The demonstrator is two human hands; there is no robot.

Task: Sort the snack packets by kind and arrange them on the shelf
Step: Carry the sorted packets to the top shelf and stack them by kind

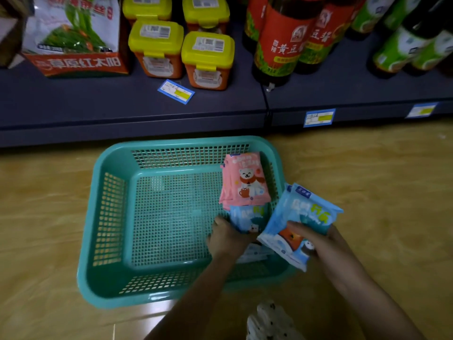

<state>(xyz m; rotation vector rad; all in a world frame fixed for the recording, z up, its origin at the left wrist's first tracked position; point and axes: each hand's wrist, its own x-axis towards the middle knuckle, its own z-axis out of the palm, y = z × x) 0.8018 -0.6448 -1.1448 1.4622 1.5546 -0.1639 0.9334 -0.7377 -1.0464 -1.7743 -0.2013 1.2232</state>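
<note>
**Blue packets in hand, pink stack waiting in the basket**

Your right hand (323,244) holds a small bunch of blue packets (300,222) above the basket's right rim, fingers (301,228) wrapped over the front, thumb hidden behind. Looks like two or more, fanned at the top. Your left hand (225,238) is down inside the teal basket (110,217), fingers closed on the edge of another blue packet (248,218) lying on the mesh floor.

Handling, judged from the look: light, soft film pouches, puffy, glossy, so likely slippery against each other. Pinch across the flat middle or along a sealed edge, not by one corner. A fanned bunch may slide apart, so square it up before carrying. Probably crushable contents; don't squeeze hard.

Basket contents: pink packets (245,180) stacked on edge against the right wall, bear print facing up. The blue one sits just below them, touching. Something pale lies near the front right corner under your hands; can't tell what it is. The rest of the basket floor is bare mesh.

The shelf (122,104) behind has a free strip in front of the yellow-lidded tubs (208,49) and bottles (284,38). No snack packets on it yet.
</note>
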